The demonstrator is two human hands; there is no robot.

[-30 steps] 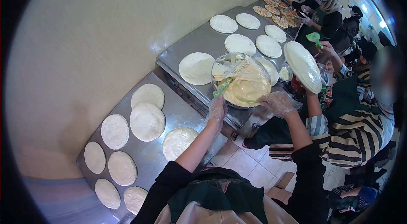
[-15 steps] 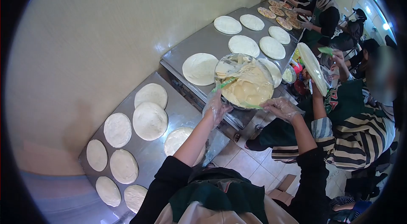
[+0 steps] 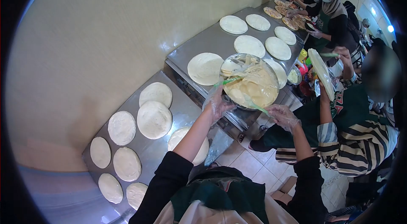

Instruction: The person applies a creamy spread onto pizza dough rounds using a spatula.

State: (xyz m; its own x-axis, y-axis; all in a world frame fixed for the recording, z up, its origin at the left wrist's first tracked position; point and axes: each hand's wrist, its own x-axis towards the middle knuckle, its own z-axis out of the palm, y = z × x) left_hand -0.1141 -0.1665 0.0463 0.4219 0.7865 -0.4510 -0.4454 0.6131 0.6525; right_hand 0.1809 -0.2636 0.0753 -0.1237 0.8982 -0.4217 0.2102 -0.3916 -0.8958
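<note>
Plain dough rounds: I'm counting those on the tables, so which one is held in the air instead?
The tilted round at the right, in the striped-sleeved co-worker's hand; the other plain rounds lie on the nearer table and farther table.

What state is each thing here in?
Bowl: partly filled with cream
Green spatula: end in the cream
Left hand: gloved, gripping the bowl's edge
Right hand: gloved, gripping the spatula
Nearer dough rounds: flat, untopped
Farther dough rounds: flat, untopped
Farthest rounds: topped
Raised dough round: tilted steeply
</note>
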